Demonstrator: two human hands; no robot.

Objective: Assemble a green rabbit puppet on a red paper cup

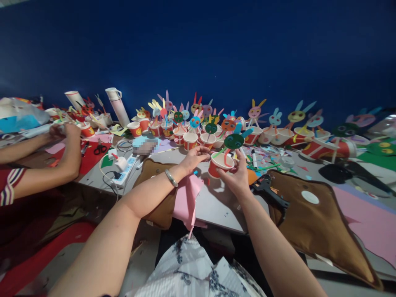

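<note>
My right hand (235, 175) is wrapped around the side of a red and white paper cup (215, 168), held just above the table. Out of this cup rises a dark green paper rabbit head (234, 141) with blue ears, on a reddish paper strip. To the left of the cup, my left hand (196, 159) hangs over the table with fingers stretched out and nothing in them. Pink paper (186, 198) lies below that hand. A black glue gun (270, 193) rests to the right of my right hand.
Several finished cups with paper rabbits (195, 120) line the back, before a blue wall. Brown cushions (312, 222) lie at the table edge. A power strip (126, 173), scissors (100, 147) and paper scraps are around. Another person's hands (66, 131) work at the left.
</note>
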